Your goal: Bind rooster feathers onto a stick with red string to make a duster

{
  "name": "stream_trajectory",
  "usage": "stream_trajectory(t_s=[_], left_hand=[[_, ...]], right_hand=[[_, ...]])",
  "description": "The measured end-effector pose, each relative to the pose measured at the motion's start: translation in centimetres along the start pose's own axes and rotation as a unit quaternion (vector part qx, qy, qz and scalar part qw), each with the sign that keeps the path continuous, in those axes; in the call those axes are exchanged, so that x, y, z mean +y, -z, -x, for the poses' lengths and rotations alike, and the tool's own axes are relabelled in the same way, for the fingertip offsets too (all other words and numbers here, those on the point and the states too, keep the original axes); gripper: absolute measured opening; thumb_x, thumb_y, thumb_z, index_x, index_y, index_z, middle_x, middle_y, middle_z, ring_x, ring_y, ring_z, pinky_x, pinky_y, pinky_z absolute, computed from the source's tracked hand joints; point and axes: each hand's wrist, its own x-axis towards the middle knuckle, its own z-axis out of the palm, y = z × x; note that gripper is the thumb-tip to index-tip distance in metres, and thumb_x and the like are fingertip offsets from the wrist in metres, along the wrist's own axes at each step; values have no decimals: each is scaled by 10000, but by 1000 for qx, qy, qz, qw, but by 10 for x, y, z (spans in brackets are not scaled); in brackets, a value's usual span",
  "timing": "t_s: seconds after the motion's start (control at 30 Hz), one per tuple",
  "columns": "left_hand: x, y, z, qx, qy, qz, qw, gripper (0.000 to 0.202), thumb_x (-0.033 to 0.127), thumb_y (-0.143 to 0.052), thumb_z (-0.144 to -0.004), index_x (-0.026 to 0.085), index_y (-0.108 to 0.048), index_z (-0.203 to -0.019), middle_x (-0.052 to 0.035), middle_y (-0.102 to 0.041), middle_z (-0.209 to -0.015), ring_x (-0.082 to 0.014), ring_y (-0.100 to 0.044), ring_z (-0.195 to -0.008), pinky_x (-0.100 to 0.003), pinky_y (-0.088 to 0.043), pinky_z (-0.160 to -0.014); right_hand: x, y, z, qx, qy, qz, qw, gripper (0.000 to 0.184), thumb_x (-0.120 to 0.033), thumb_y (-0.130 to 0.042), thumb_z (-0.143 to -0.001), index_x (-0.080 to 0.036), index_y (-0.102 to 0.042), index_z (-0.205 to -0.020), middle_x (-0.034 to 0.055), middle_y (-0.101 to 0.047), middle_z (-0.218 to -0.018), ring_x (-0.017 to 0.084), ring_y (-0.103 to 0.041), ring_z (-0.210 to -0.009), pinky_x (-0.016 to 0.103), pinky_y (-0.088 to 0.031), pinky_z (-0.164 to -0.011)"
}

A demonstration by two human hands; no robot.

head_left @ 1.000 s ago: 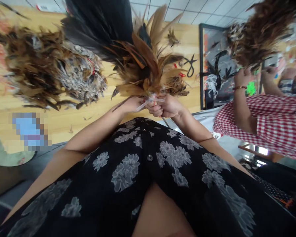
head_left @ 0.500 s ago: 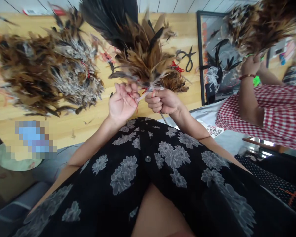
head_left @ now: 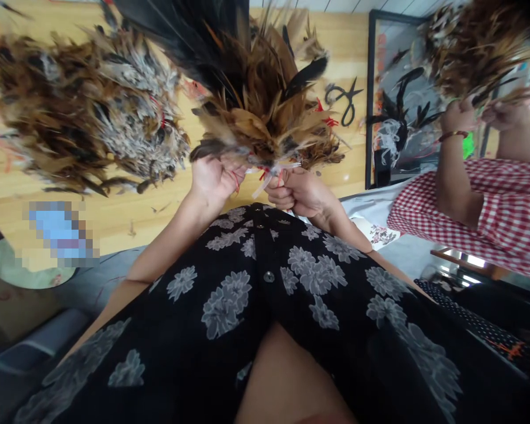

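A feather duster (head_left: 265, 118) with brown feathers and long black ones at the top left stands in front of me. Its base is gripped by my right hand (head_left: 299, 191), fingers curled round the stem. A white plastic strip (head_left: 265, 184) and bits of red string hang at the binding beside these fingers. At the left of the base, my left hand (head_left: 212, 178) is closed, with a thin red string (head_left: 235, 181) at its fingers. Feathers partly cover its fingertips.
Heaped feather bundles (head_left: 83, 112) lie on the wooden table (head_left: 150, 221) at left. Black scissors (head_left: 347, 100) rest right of the duster. A black-framed panel (head_left: 371, 100) carries black feathers. At far right, a person in a checked sleeve (head_left: 503, 194) handles another feather bundle (head_left: 472, 53).
My left hand has closed its fingers and moved up against the feathers. The duster has turned slightly and its feathers have spread. The co-worker's hands have moved apart.
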Motion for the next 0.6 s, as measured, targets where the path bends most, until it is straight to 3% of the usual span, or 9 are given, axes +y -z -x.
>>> stream_trajectory(t_s=[0.07,0.13,0.27,0.33,0.4,0.43,0.47,0.53,0.6], left_hand=[[0,-1,1,16,13,12,1000,538,426,-438,-1160,231,-351,-667,-5,-350,-598,-149,-470,-570,-292,-523,-613],[4,-7,8,-12,3,-5,1000,557,458,-485,-1151,225,-341,-666,4,-337,-601,-143,-471,-562,-298,-543,-637],[16,-24,29,-92,-103,-102,985,623,682,-587,-1085,221,-393,-713,-7,-471,-667,-166,-598,-682,-316,-586,-723],[21,-28,36,-108,-178,-223,952,624,730,-541,-1087,219,-459,-738,-51,-624,-819,-211,-704,-911,-349,-608,-848],[26,-27,39,-114,-238,-348,900,596,720,-552,-1080,217,-532,-761,-86,-702,-994,-262,-704,-1159,-394,-590,-1003],[29,-25,40,-121,-256,-402,871,562,690,-574,-1075,219,-559,-770,-88,-706,-1019,-274,-693,-1188,-402,-576,-1033],[31,-22,41,-135,-264,-450,842,513,641,-593,-1074,221,-580,-779,-85,-699,-1000,-274,-697,-1142,-399,-574,-1013],[38,-16,42,-178,-269,-549,771,409,506,-560,-1092,224,-607,-800,-73,-666,-909,-245,-686,-912,-368,-558,-823],[49,-11,43,-218,-276,-631,691,350,399,-510,-1097,222,-644,-826,-65,-640,-837,-218,-618,-740,-337,-449,-643]], right_hand=[[1,4,-3,13,8,20,1000,390,-166,-336,-1092,-225,-353,-707,-90,-187,-614,64,-58,-530,126,-153,-426],[1,13,-12,35,19,50,998,356,-164,-340,-1089,-228,-364,-740,-87,-209,-627,69,-81,-531,135,-150,-435],[-1,37,-41,141,102,178,969,268,-175,-383,-1092,-227,-422,-833,-54,-320,-700,79,-255,-563,143,-238,-501],[-2,46,-54,231,168,295,912,255,-191,-388,-1109,-226,-458,-866,-26,-396,-751,96,-411,-652,163,-377,-610],[-4,51,-61,318,186,431,824,235,-208,-420,-1121,-214,-516,-907,5,-477,-806,140,-554,-789,244,-489,-777],[-4,52,-63,351,172,494,776,213,-217,-442,-1125,-199,-556,-946,25,-519,-839,175,-609,-856,301,-513,-854],[-5,52,-64,377,151,546,733,193,-221,-458,-1127,-178,-595,-999,47,-560,-873,214,-653,-911,354,-521,-911],[-5,52,-64,408,106,617,665,228,-202,-438,-1134,-126,-653,-1119,105,-639,-947,284,-714,-993,420,-523,-958],[-6,52,-63,406,70,662,626,326,-151,-379,-1131,-86,-689,-1209,178,-716,-1041,328,-747,-1068,432,-531,-958]])
